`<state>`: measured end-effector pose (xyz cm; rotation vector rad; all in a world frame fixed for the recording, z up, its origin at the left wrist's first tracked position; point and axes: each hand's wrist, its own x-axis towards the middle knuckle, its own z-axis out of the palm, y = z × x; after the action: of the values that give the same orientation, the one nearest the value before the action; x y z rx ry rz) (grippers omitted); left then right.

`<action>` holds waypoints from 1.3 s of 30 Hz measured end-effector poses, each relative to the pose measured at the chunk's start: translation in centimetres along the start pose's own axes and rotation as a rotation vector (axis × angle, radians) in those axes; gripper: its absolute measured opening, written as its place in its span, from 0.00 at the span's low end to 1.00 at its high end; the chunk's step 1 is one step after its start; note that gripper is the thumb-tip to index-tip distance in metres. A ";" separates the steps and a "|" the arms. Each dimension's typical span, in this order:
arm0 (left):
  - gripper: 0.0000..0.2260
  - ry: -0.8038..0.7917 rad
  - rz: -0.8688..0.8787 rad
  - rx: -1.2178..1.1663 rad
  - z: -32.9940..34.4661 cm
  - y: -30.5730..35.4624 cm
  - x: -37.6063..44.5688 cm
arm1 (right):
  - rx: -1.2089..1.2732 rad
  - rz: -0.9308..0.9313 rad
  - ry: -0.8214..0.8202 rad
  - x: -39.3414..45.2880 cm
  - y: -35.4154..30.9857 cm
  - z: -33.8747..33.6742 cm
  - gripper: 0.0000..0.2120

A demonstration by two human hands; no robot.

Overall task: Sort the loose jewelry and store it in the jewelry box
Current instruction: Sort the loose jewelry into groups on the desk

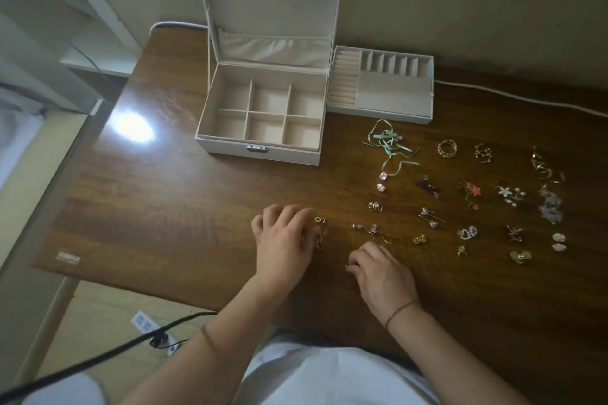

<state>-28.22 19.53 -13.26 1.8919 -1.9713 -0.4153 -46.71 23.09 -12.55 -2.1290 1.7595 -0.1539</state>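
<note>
Presently we are pinching a small gold earring (348, 265) in our right hand (383, 274) fingers; left hand (284, 237) fingers, relaxed, are touching another piece (319, 229) on the desk (171, 207). We are judging both light, snag-prone; the jewelry box (263, 115) is standing open beyond.

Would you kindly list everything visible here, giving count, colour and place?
jewelry box: one, white, lid open, six compartments with nothing in them, table's far side
tray: one, white, right of box
loose jewelry: many pieces, mostly gold, spread right of centre
green ribbon piece: one, before the tray
table: one, dark wood
white cable: one, along the wall
left hand: touching small gold pieces
right hand: pinching a small piece
</note>
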 end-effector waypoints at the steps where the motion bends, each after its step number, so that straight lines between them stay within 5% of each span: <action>1: 0.11 -0.006 0.023 0.047 0.0 0.1 0.5 | -0.016 0.010 -0.004 -0.2 0.1 0.1 0.10; 11: 0.04 -0.057 0.100 0.171 0.3 -0.4 2.5 | -0.043 0.026 -0.063 -2.1 0.7 0.6 0.24; 16: 0.08 -0.058 0.039 -0.068 -0.2 1.4 1.6 | 0.099 0.153 -0.092 -3.1 1.1 0.1 0.11; 18: 0.08 -0.037 0.165 -0.131 -0.4 3.0 0.8 | 0.361 0.318 -0.053 -3.0 0.9 -0.9 0.08; 23: 0.06 -0.050 0.570 -0.240 -0.1 7.6 -0.1 | 1.850 1.000 0.184 -2.3 2.5 -2.1 0.08; 25: 0.07 -0.085 0.700 -0.243 0.5 9.0 0.0 | 2.112 1.056 0.124 -2.8 3.6 -2.4 0.04; 29: 0.08 -0.194 0.866 -0.235 2.2 11.0 -0.2 | 2.290 1.028 0.095 -3.9 5.1 -3.4 0.21; 34: 0.10 -0.313 0.862 -0.297 3.7 13.4 -0.6 | 2.117 1.044 0.066 -5.8 8.0 -3.8 0.14; 36: 0.08 -0.312 0.842 -0.297 4.5 14.3 -0.7 | 1.705 1.003 0.073 -7.0 10.2 -5.0 0.10; 39: 0.05 -0.301 0.790 -0.295 5.6 15.4 -0.8 | 0.767 0.969 0.118 -8.5 14.9 -7.4 0.06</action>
<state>-44.42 20.87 -11.20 0.8036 -2.4748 -0.7164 -64.61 27.47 -9.70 -0.6568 2.1174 -0.5688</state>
